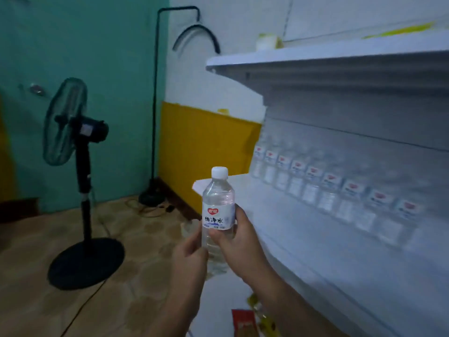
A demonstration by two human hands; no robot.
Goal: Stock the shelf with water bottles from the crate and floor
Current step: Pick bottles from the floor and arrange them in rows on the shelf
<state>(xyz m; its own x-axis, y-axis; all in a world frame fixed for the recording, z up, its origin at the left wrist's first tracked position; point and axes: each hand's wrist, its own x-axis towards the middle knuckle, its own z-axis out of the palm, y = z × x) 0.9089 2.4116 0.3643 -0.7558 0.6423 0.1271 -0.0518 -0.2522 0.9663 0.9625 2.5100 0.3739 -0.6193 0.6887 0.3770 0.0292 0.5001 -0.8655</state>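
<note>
A clear water bottle [218,210] with a white cap and a white label with a red heart stands upright in mid-air, in front of the white shelf [303,244]. My right hand [239,242] grips its middle from the right, thumb across the label's lower edge. My left hand [192,249] holds the lower body from the left. Along the back of the shelf runs a row of several identical bottles [328,188]. The crate is out of view.
A black standing fan [73,147] stands on the tiled floor at left, its cable trailing toward me. A black lamp stand [154,117] is in the corner. An upper shelf board [328,62] overhangs the row. Red and yellow packets [245,322] lie below the shelf.
</note>
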